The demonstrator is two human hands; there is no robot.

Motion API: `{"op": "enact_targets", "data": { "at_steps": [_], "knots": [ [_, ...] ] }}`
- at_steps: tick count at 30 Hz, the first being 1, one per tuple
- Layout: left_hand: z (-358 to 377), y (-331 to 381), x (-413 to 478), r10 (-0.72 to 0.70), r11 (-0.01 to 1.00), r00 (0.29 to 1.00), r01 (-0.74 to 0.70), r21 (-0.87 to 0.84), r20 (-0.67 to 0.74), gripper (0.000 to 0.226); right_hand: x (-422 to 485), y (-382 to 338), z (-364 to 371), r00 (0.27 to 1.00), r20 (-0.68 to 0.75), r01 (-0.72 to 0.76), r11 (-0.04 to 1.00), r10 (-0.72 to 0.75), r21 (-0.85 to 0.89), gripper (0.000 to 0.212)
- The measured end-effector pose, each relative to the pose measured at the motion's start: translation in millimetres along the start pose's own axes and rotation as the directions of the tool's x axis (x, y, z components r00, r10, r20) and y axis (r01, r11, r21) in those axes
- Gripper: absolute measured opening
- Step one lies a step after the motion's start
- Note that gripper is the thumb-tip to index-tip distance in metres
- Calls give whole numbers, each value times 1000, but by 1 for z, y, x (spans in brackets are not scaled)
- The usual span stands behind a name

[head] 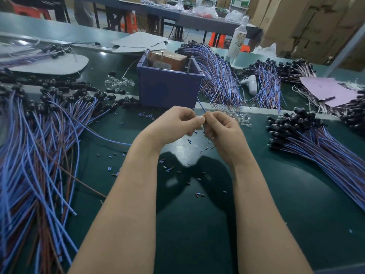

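Blue wire (201, 106) is pinched at its lower end where both hands meet, just above the worktop (296, 194). Its free length slants up and away toward the purple bin (167, 89). The left hand (177, 123) has its fingers curled and its thumb tip on the wire. The right hand (219, 127) pinches the same spot, fingertips touching the left's. Cut insulation bits (199, 195) are scattered beneath. Clear caps (242, 117) are heaped just beyond the right hand. Wire bundles lie spread at far left (39, 145) and right (316, 143).
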State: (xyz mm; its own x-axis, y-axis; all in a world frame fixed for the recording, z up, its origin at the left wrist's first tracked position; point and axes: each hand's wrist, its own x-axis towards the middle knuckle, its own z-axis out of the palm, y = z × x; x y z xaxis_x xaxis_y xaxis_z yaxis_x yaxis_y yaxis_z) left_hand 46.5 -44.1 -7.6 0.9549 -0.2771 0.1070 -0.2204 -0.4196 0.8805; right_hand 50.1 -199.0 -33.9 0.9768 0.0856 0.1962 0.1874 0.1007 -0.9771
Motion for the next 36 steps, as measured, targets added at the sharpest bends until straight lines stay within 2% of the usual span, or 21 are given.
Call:
{"op": "enact_targets", "data": {
  "at_steps": [3,4,6,9,12,14,19,21,24,30,31,33,35,36],
  "knots": [
    [-13,-8,-3,-124,962,990,135,236,-62,32,5,-9,-25,977,-210,-23,999,28,27,21],
    [-16,-10,-4,-140,958,984,164,235,-112,32,10,-13,-31,959,-285,-14,1000,17,10,20],
    [-13,-10,-4,-133,985,971,152,84,-200,28,18,-12,-31,927,-375,-30,990,-23,-135,17],
    [-1,-2,2,-114,990,962,89,-109,-249,13,29,2,-14,940,-333,-108,870,-67,-481,15],
    [5,-7,4,-116,985,961,78,-156,-252,17,31,7,-11,974,-224,-140,696,-31,-705,23],
    [9,-13,5,-125,988,956,95,-123,-267,19,30,6,-14,981,-191,-139,616,-20,-776,24],
    [14,-16,7,-132,990,943,143,14,-305,18,23,12,-18,963,-263,-260,426,54,-866,17],
    [16,-15,7,-112,983,943,151,103,-314,15,20,15,-13,962,-271,-265,377,37,-888,17],
    [18,-14,5,-65,965,948,139,221,-312,13,16,18,-7,962,-269,-236,377,-36,-896,15],
    [21,-20,4,-26,987,957,71,147,-289,16,13,18,-5,979,-202,-172,376,-41,-911,17],
    [21,-21,4,-24,989,958,65,135,-286,17,13,16,-4,978,-190,-137,427,-84,-894,17],
    [22,-24,3,-17,992,957,51,113,-289,17,11,7,1,968,-195,-58,622,-155,-781,12],
    [22,-28,4,-7,996,954,34,85,-299,16,7,0,6,976,-184,-11,810,-120,-586,9],
    [22,-29,4,-3,997,952,26,70,-306,15,5,-2,9,985,-155,-6,865,-82,-502,13]
  ]
}}
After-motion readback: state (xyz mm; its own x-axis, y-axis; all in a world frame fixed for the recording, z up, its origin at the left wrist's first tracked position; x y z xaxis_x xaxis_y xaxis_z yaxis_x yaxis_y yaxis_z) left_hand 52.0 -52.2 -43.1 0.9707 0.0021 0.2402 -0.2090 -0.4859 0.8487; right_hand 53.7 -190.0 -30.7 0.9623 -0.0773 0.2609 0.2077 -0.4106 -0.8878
